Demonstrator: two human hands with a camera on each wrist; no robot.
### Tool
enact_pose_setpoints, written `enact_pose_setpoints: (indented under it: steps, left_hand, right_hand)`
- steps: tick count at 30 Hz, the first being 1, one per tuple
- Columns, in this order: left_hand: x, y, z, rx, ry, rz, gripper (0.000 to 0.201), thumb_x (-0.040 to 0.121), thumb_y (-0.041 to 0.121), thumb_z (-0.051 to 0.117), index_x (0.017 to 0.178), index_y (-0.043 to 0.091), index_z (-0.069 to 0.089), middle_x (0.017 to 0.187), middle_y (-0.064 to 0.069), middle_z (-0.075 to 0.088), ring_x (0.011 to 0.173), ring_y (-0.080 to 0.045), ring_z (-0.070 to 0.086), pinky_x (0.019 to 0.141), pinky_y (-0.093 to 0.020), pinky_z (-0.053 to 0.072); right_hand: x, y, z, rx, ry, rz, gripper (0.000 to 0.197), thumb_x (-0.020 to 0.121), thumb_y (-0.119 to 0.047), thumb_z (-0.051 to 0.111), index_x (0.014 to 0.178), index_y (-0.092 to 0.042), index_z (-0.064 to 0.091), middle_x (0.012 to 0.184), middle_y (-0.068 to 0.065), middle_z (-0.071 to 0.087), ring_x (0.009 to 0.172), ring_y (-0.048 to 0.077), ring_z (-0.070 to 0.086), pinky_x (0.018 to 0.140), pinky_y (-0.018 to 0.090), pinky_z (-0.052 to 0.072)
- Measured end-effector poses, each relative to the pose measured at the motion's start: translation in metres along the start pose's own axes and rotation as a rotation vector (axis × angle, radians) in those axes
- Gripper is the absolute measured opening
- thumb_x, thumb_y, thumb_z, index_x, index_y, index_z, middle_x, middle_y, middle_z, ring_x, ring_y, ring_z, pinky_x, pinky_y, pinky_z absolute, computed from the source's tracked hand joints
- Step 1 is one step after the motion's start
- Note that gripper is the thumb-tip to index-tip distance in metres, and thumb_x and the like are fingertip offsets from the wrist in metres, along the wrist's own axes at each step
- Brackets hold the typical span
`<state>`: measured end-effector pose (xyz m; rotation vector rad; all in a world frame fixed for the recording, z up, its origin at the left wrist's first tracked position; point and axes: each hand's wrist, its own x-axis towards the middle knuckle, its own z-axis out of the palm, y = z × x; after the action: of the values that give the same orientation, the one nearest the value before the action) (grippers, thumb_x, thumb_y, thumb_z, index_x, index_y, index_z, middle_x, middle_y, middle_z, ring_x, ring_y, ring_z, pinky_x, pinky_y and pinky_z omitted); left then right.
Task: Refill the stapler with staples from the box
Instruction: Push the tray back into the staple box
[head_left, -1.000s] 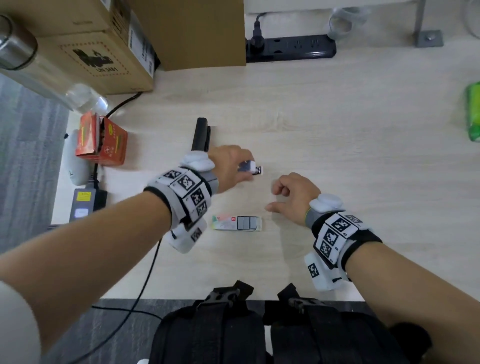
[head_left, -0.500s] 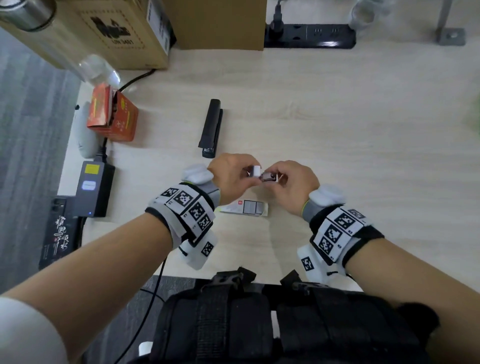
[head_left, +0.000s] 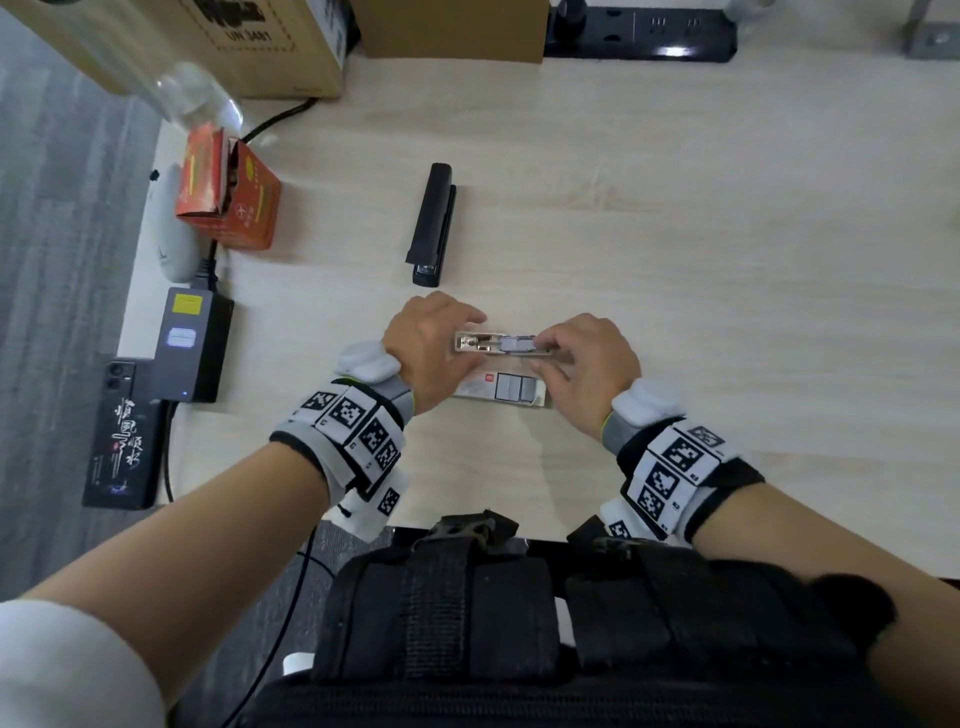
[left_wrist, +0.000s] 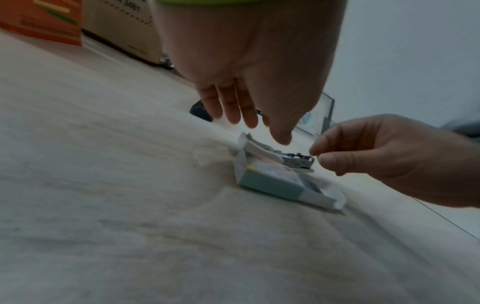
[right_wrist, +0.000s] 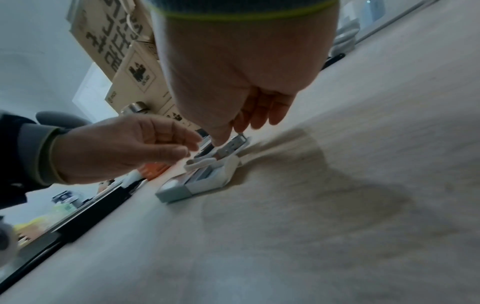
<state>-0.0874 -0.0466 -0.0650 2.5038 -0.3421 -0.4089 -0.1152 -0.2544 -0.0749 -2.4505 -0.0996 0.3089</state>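
Observation:
A small white stapler (head_left: 498, 344) lies swung open on the desk, its metal magazine facing up (right_wrist: 231, 148). My right hand (head_left: 543, 345) pinches its right end between thumb and forefinger. My left hand (head_left: 462, 332) hovers over the stapler's left end with relaxed fingers (left_wrist: 233, 111) that hold nothing. The staple box (head_left: 511, 388) lies just in front of the stapler, its tray slid partly out (left_wrist: 270, 183). A second, black stapler (head_left: 432, 223) lies closed farther back on the desk.
An orange carton (head_left: 228, 197), a power adapter (head_left: 189, 343) and a phone (head_left: 124, 431) line the desk's left edge. Cardboard boxes (head_left: 260, 36) and a power strip (head_left: 639, 31) stand at the back. A clear bottle (head_left: 192, 98) juts in at top left.
The small stapler went from my left hand alone, to both hands, and now lies open above the staple box. My left fingers have let go of it.

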Motion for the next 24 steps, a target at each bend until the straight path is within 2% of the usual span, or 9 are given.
enact_pose_setpoints:
  steps: [3, 5, 8, 11, 16, 21, 24]
  left_hand:
    - [-0.013, 0.004, 0.002, 0.087, 0.082, 0.177, 0.033, 0.077, 0.035, 0.066, 0.103, 0.016, 0.063, 0.095, -0.007, 0.064, 0.084, -0.029, 0.055, 0.072, -0.039, 0.045]
    - [-0.022, 0.007, 0.009, 0.147, 0.064, 0.218, 0.034, 0.075, 0.035, 0.067, 0.102, 0.015, 0.064, 0.094, -0.007, 0.065, 0.082, -0.031, 0.055, 0.07, -0.036, 0.042]
    - [-0.029, 0.007, 0.023, 0.203, 0.003, 0.189, 0.039, 0.07, 0.03, 0.072, 0.104, 0.011, 0.065, 0.095, -0.01, 0.067, 0.082, -0.035, 0.057, 0.069, -0.04, 0.046]
    - [-0.028, 0.006, 0.028, 0.157, -0.03, 0.131, 0.035, 0.07, 0.026, 0.071, 0.102, 0.01, 0.067, 0.092, -0.012, 0.066, 0.08, -0.036, 0.055, 0.07, -0.043, 0.049]
    - [-0.027, 0.009, 0.028, 0.098, -0.011, 0.091, 0.031, 0.071, 0.019, 0.076, 0.1, 0.012, 0.07, 0.089, -0.013, 0.065, 0.08, -0.035, 0.053, 0.07, -0.037, 0.043]
    - [-0.027, 0.008, 0.028, 0.056, 0.007, 0.075, 0.029, 0.072, 0.017, 0.076, 0.1, 0.014, 0.07, 0.091, -0.013, 0.065, 0.083, -0.036, 0.052, 0.072, -0.032, 0.037]
    - [-0.028, 0.007, 0.029, 0.042, 0.017, 0.073, 0.03, 0.071, 0.016, 0.076, 0.1, 0.014, 0.07, 0.09, -0.013, 0.065, 0.083, -0.036, 0.052, 0.072, -0.032, 0.038]
  right_hand:
    - [-0.012, -0.005, 0.004, 0.005, 0.006, -0.073, 0.01, 0.08, -0.018, 0.068, 0.091, -0.018, 0.069, 0.089, 0.006, 0.06, 0.086, 0.026, 0.05, 0.073, 0.029, 0.033]
    - [-0.015, -0.008, 0.009, 0.015, 0.01, -0.094, 0.01, 0.078, -0.016, 0.07, 0.088, -0.017, 0.069, 0.083, 0.007, 0.06, 0.081, 0.028, 0.051, 0.071, 0.03, 0.034]
    - [-0.015, -0.014, 0.018, -0.014, -0.029, -0.091, 0.009, 0.078, -0.017, 0.069, 0.087, -0.017, 0.069, 0.082, 0.008, 0.06, 0.079, 0.03, 0.053, 0.07, 0.034, 0.04]
    - [-0.012, -0.02, 0.022, -0.053, -0.086, -0.061, 0.008, 0.081, -0.019, 0.066, 0.088, -0.017, 0.068, 0.085, 0.009, 0.061, 0.082, 0.032, 0.053, 0.073, 0.039, 0.044]
    - [-0.009, -0.027, 0.022, -0.093, -0.13, -0.036, 0.011, 0.082, -0.021, 0.064, 0.092, -0.019, 0.067, 0.089, 0.007, 0.061, 0.086, 0.031, 0.051, 0.075, 0.038, 0.041]
    - [-0.007, -0.027, 0.02, -0.142, -0.157, -0.074, 0.013, 0.082, -0.019, 0.064, 0.095, -0.019, 0.068, 0.089, 0.008, 0.062, 0.088, 0.034, 0.052, 0.076, 0.04, 0.041]
    - [-0.007, -0.026, 0.02, -0.171, -0.142, -0.092, 0.012, 0.084, -0.02, 0.062, 0.094, -0.019, 0.068, 0.089, 0.007, 0.061, 0.087, 0.032, 0.051, 0.074, 0.035, 0.036]
